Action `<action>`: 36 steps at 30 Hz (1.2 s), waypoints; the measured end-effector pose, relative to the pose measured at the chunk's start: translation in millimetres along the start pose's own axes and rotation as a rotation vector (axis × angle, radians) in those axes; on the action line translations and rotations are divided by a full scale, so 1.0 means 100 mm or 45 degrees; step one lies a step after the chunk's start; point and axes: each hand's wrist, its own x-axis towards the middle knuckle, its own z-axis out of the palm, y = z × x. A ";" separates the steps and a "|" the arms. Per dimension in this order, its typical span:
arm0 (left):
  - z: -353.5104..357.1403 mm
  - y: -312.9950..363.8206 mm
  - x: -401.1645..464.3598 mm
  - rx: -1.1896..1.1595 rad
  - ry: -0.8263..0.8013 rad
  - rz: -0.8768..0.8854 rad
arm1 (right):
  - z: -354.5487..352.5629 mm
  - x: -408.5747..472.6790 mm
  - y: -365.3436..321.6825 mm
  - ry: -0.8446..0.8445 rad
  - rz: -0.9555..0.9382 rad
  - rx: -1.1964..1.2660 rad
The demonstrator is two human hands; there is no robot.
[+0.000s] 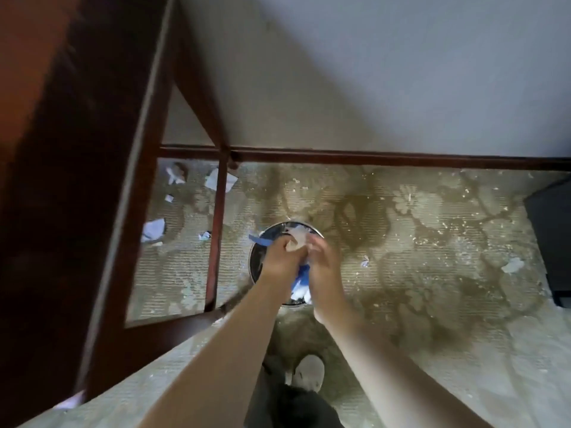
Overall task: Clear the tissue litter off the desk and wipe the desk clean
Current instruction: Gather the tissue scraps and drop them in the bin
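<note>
Both my hands hover over a round metal waste bin (256,242) standing on the carpet. My left hand (279,257) is closed around a crumpled wad of tissue (298,237), held just above the bin's mouth. My right hand (324,262) is beside it with fingers spread, touching or nearly touching the wad. Blue and white paper scraps (301,285) lie inside the bin between my wrists. The dark wooden desk (71,149) fills the left side, seen from its edge; its top surface is not visible.
Several white paper scraps (154,230) lie on the carpet under the desk, behind its leg (216,230). Smaller scraps (513,264) lie at the right. A dark box (553,236) stands at the right edge. My shoe (309,372) is below the bin. A wooden baseboard (370,157) runs along the wall.
</note>
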 end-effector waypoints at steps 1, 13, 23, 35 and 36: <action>0.04 -0.26 0.20 0.057 0.009 -0.016 | 0.00 0.12 0.28 0.010 0.042 0.001; 0.20 -1.66 2.27 0.105 0.073 -0.198 | 0.45 1.80 2.16 0.255 0.347 -0.246; 0.30 -2.01 3.63 0.821 -0.157 -0.392 | 0.61 2.61 2.86 -0.176 0.121 -1.066; 0.14 -1.51 2.61 1.145 0.033 -0.051 | 0.40 1.87 2.03 -0.474 0.157 -1.745; 0.11 -1.43 2.47 1.171 0.019 -0.016 | 0.38 1.77 1.91 -0.482 0.172 -1.751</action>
